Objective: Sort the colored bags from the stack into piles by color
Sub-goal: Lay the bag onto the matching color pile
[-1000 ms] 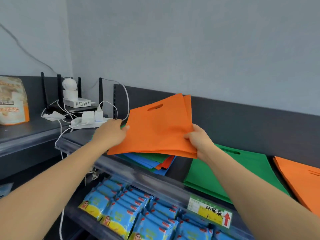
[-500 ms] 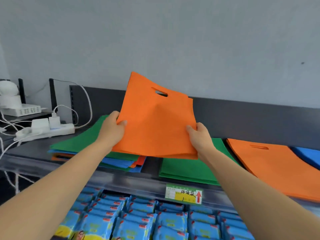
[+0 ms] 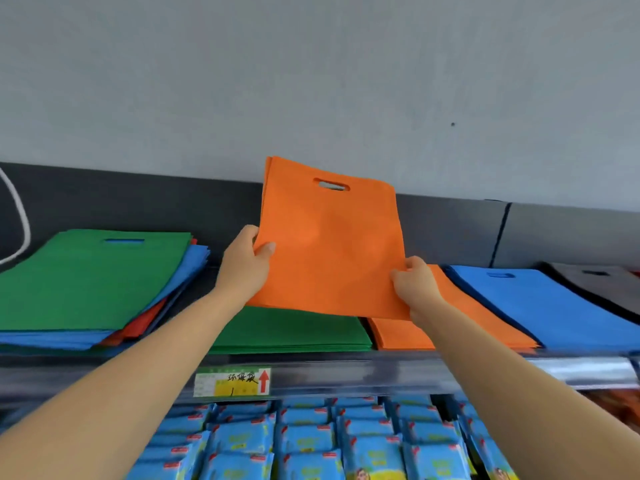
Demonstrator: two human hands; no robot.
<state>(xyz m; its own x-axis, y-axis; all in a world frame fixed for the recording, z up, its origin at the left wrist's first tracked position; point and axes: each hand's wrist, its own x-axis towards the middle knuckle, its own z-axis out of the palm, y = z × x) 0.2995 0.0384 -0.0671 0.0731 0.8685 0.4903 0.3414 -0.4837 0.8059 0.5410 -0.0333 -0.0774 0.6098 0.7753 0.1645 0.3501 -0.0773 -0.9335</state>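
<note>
my left hand grips the left edge of an orange bag, thumb on the front and fingers curled behind. my right hand pinches its lower right corner. the bag is held up off the shelf, slightly tilted, handle cut-out at the top. below it, between my hands, lies the green pile. the orange pile sits just under and beyond my right hand, with the blue pile further right. left of my left hand is the mixed stack, green on top.
</note>
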